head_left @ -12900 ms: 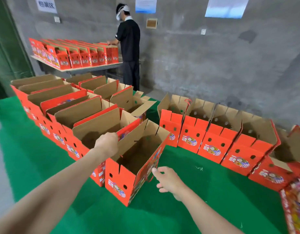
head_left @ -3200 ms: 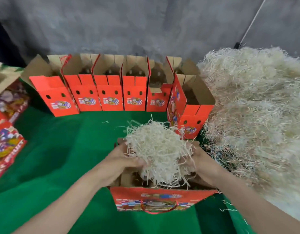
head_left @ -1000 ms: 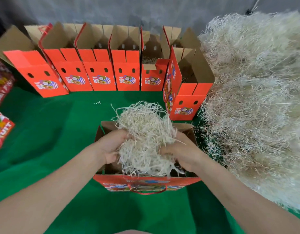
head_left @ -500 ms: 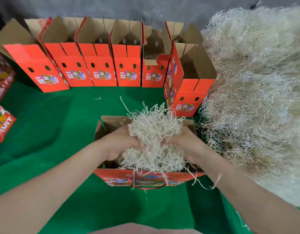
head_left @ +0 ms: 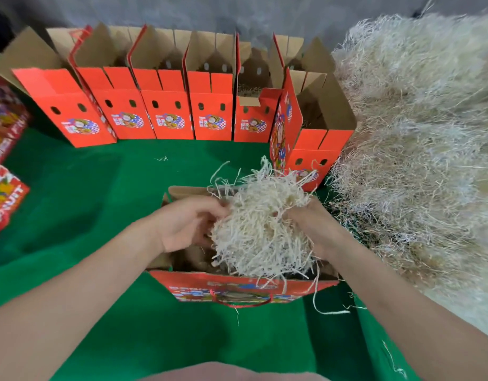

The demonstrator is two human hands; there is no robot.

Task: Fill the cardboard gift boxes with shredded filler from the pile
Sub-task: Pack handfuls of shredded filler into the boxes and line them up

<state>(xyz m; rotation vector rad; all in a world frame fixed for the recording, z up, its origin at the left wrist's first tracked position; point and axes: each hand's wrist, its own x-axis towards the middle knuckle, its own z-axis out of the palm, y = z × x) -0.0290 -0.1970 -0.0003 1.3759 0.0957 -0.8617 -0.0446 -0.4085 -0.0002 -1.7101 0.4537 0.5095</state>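
Pale shredded filler: one wad, held over the open top of the box, its lower strands hanging inside. Left hand and right hand each curl their fingers into one flank of the wad and grip it.

Risks, as judged:
- **Spill:** the wad overhangs the box's far rim, so strands are likely to catch there and fall outside. Loose strands lie at the box's near right corner.
- **Tipping:** a hard push down near one wall may tilt the box or buckle the cardboard.
- **Underfill:** the springy filler may rise back unless it is pressed down.

Surface:
- Green cloth lies under the box.
- The pile sits just right of the box.
- A row of open boxes stands beyond the box.
- One turned box stands beyond and to the right, against the pile.
- Printed cartons lie well left of the box.

Room: grey wall behind the row.
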